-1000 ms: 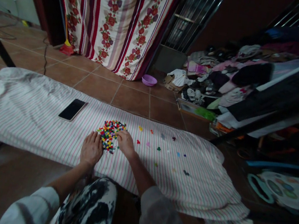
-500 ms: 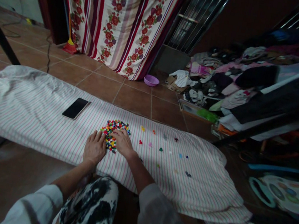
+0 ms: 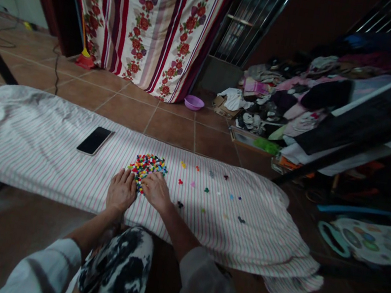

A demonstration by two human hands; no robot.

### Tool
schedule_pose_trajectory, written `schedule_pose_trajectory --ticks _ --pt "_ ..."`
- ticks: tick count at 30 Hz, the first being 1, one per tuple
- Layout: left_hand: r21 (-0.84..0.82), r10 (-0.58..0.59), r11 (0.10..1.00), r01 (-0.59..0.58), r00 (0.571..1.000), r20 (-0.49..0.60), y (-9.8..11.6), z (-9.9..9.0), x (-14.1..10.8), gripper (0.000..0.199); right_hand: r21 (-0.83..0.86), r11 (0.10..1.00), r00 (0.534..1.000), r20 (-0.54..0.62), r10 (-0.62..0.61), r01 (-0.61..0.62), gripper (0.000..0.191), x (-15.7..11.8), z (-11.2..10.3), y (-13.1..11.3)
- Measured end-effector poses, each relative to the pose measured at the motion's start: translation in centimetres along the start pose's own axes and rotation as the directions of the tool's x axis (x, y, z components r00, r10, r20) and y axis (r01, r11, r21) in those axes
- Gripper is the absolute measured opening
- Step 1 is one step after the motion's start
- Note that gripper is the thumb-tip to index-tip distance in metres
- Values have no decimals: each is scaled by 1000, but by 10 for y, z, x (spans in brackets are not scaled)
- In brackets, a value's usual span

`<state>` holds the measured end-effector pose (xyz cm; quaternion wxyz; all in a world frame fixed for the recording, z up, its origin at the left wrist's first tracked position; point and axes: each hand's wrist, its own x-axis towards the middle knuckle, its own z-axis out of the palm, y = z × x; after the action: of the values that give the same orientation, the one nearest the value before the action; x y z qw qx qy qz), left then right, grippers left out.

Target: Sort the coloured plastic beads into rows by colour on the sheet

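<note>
A pile of small, many-coloured bead-like pieces (image 3: 147, 163) lies on a striped cloth (image 3: 57, 143). My left hand (image 3: 122, 190) rests flat at the pile's left edge, its fingers stretched out. Over the pile's near right side, my right hand (image 3: 156, 191) has its fingers bent down among the pieces; the fingertips are partly hidden, and anything pinched there is too small to name. To the right, small groups sorted by colour sit in loose rows, among them a yellow group (image 3: 183, 164), a red group (image 3: 180, 181), a dark green group (image 3: 206, 190) and a black group (image 3: 180, 205).
A phone (image 3: 95, 140) lies on the cloth left of the pile. Beyond the cloth, a purple basin (image 3: 194, 103) stands on the tiled floor before a floral curtain (image 3: 141, 22). Clothes (image 3: 283, 91) are heaped at the back right. A dark bar slants near the cloth's right end.
My right hand has drawn slightly nearer to me, toward the pile's near edge. My left hand stays beside the pile. The whole view has shifted a little.
</note>
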<state>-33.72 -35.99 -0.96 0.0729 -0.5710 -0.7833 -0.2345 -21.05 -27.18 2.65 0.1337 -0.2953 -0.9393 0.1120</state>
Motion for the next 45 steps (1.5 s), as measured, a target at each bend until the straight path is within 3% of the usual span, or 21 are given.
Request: schedule_pose_trajectory --ticks 7,17,23,30,36,45 --pt "-23 3 1000 -2 1000 19 0 0 1 40 -117 975 978 70 195 -186 26 4 -9 -23" --pt "-16 11 1000 -12 1000 -26 -2 2 -1 42 -188 911 896 190 401 -367 31 23 -18 -38" --pt "-51 -4 999 3 1000 -24 -3 3 -1 40 -178 914 892 214 398 -365 28 28 -16 -35" --pt "-73 16 997 -19 999 -49 -5 6 -1 40 -144 931 933 86 349 -335 27 17 -10 -36" --pt "-23 14 1000 -16 998 -58 -1 2 -1 41 -148 962 972 25 234 -228 23 6 -10 -36" --pt "30 57 998 -55 996 -72 -4 4 -2 38 -55 979 980 -37 196 -198 17 5 0 -29"
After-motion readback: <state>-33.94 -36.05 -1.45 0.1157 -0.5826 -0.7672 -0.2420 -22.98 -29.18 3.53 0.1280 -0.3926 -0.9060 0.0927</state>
